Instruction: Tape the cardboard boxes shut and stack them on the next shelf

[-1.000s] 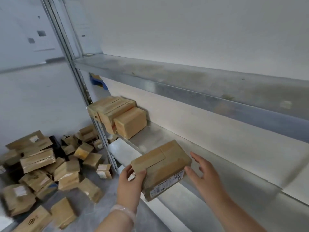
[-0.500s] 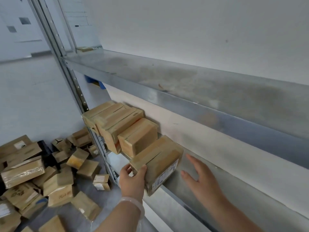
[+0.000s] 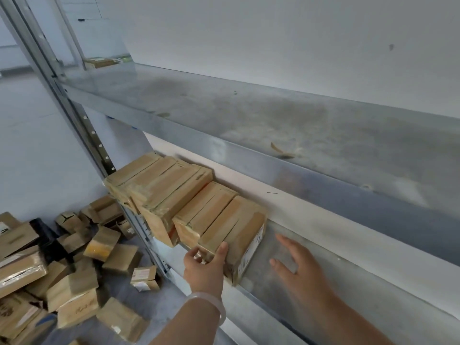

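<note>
A taped cardboard box (image 3: 242, 232) with a white label on its right end stands on the metal shelf (image 3: 323, 277), pushed against another taped box (image 3: 204, 215). My left hand (image 3: 205, 263) holds its front left corner, thumb on top and fingers curled at the front. To the right of the box, my right hand (image 3: 296, 265) hovers with fingers spread, apart from the box. Further left in the row on the shelf are taller taped boxes (image 3: 161, 188).
The upper metal shelf (image 3: 298, 125) juts out above the row, with a scrap of tape on it. A perforated upright post (image 3: 99, 150) bounds the shelf at left. Several loose cardboard boxes (image 3: 74, 270) lie heaped on the floor at the lower left.
The box has slid left and back along the shelf until it meets the row. My right hand has come off its right end and now stays apart from it.
</note>
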